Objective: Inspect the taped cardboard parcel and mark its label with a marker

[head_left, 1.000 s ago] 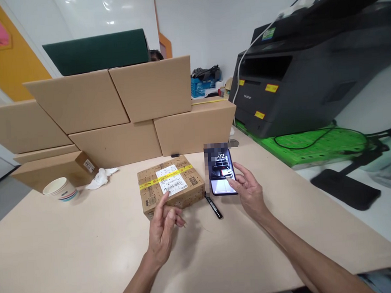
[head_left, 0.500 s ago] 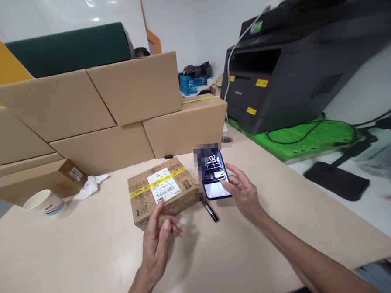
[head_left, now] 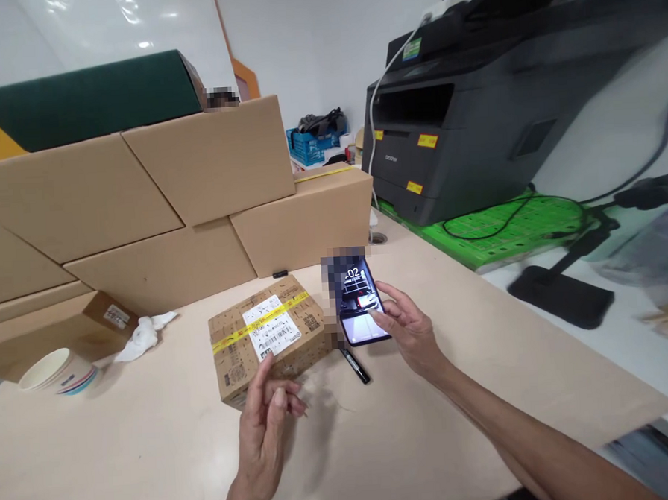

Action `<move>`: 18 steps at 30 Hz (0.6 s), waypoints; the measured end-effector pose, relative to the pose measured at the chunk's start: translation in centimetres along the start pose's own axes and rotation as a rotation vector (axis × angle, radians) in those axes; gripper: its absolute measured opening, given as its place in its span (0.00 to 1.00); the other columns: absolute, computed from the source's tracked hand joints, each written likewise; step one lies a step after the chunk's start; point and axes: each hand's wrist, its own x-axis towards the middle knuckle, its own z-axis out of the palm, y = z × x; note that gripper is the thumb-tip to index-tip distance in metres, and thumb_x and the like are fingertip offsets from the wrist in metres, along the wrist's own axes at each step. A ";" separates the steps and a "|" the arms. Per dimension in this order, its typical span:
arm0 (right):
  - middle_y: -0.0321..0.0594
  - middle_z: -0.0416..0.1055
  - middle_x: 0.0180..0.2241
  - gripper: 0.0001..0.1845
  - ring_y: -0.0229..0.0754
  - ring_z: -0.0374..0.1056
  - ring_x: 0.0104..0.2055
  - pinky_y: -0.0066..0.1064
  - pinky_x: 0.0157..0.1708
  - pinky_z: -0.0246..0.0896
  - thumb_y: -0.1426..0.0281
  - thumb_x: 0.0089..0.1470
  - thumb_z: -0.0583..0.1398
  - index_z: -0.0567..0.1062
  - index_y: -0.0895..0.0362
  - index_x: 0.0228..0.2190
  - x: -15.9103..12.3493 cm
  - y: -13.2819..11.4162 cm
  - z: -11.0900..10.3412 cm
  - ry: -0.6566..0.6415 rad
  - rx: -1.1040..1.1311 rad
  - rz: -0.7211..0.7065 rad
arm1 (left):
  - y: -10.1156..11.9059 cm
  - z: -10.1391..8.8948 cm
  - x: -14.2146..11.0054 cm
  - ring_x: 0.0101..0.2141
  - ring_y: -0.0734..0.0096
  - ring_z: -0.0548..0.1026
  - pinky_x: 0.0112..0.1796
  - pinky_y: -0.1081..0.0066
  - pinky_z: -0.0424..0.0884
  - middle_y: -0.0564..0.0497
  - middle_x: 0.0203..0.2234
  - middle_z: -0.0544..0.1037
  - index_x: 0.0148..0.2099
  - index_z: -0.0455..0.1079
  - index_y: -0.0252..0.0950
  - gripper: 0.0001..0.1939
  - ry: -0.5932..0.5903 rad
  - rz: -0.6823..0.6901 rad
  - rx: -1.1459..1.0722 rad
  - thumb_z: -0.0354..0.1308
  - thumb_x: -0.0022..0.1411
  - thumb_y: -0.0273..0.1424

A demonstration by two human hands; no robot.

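A small cardboard parcel (head_left: 271, 335) with a white label and a strip of yellow tape lies on the pale table (head_left: 126, 447). My left hand (head_left: 268, 425) hovers just in front of it, fingers loosely curled, holding nothing. A lit phone (head_left: 359, 304) lies to the right of the parcel. My right hand (head_left: 408, 328) rests at the phone's right edge with the fingers spread and a fingertip on the screen. A black marker (head_left: 354, 364) lies on the table between the parcel and my right hand.
Large cardboard boxes (head_left: 197, 197) are stacked behind the parcel. A paper cup (head_left: 57, 373) and a crumpled tissue (head_left: 142, 336) lie at the left. A black printer (head_left: 472, 116) stands on a green mat (head_left: 506, 230) at the right, beside a black stand base (head_left: 555, 302).
The view has swung to the right, so everything sits further left in the picture. Both hands keep about the same places by the parcel and phone.
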 end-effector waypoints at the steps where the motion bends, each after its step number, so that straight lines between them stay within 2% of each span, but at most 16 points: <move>1: 0.34 0.78 0.30 0.33 0.38 0.69 0.30 0.32 0.31 0.64 0.60 0.54 0.70 0.71 0.55 0.57 0.0 0.0 0.0 -0.001 0.001 -0.003 | 0.0 -0.1 0.0 0.29 0.70 0.78 0.36 0.66 0.78 0.50 0.35 0.81 0.68 0.62 0.41 0.27 -0.013 0.006 0.000 0.57 0.71 0.43; 8: 0.35 0.78 0.30 0.32 0.39 0.68 0.30 0.33 0.30 0.63 0.60 0.54 0.70 0.71 0.55 0.57 0.0 0.1 -0.1 -0.004 0.000 -0.005 | -0.3 -0.2 0.0 0.30 0.70 0.78 0.37 0.66 0.78 0.50 0.36 0.81 0.69 0.61 0.41 0.27 -0.005 0.011 0.007 0.57 0.72 0.42; 14: 0.34 0.76 0.30 0.33 0.38 0.67 0.29 0.32 0.30 0.60 0.59 0.55 0.69 0.70 0.54 0.58 0.0 0.3 -0.1 -0.003 -0.005 -0.002 | -1.5 -1.5 0.5 0.31 0.70 0.80 0.36 0.66 0.80 0.48 0.37 0.81 0.70 0.58 0.43 0.27 -0.133 0.097 0.049 0.55 0.74 0.38; 18: 0.34 0.76 0.30 0.35 0.39 0.67 0.30 0.33 0.30 0.61 0.59 0.54 0.69 0.69 0.55 0.59 0.0 0.4 -0.1 0.002 -0.020 0.006 | -1.7 -1.7 0.6 0.31 0.71 0.80 0.36 0.68 0.80 0.48 0.38 0.81 0.71 0.58 0.44 0.26 -0.137 0.121 0.055 0.54 0.74 0.37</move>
